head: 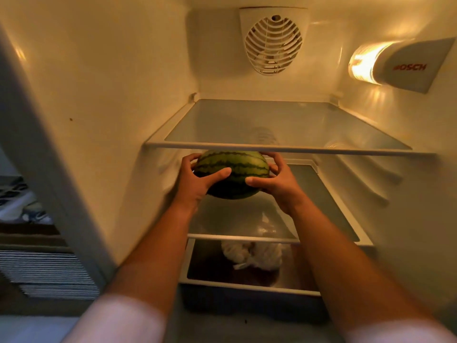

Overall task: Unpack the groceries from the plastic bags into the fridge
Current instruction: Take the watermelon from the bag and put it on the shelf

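Watermelon in both hands' clasping grip, above lit fridge's glass shelf.

The top glass shelf is lying bare from its front edge to its back corners, so the room above it is standing open up to the fan grille on the back wall; only the lamp housing is jutting in from the right wall. Beneath its front edge, the watermelon is filling most of the height over the middle glass shelf, with the left hand and right hand clasping its sides. Open space is remaining toward that shelf's right edge and back right corner. Lower down, a white plastic bag is occupying the middle of the bottom compartment, leaving room along both side edges.
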